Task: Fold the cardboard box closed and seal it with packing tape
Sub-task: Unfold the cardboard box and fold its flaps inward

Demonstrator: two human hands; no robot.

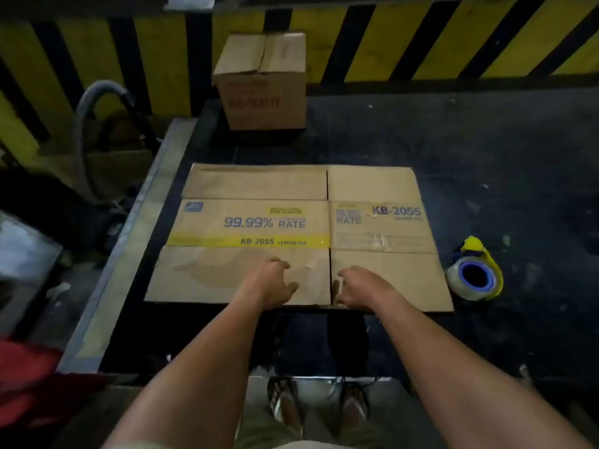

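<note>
- Head view, the only feed I have: the cardboard box (259,223) is not erected. It lies flattened on the dark table (486,157), printed panels up, with its near flaps at the table's front edge.
- Left hand (272,283) is on the near left flap with fingers bent. I cannot tell whether it pinches the board or only presses on it.
- Right hand (356,290) sits just across the slit between the near flaps, fingers curled at the edge. I cannot tell its grip either.
- Tape dispenser (475,273) lies on its side just beside the box's right edge.
- Risk: lifting by one flap alone may crease or tear it at the score, because the board looks worn and stained there.
- Risk: the blank may slide off the front edge if pulled towards the body.
- Risk: swinging the box open rightwards could knock the dispenser.
- Second box (262,82) stands well apart at the back, so I expect no interference from it.
</note>
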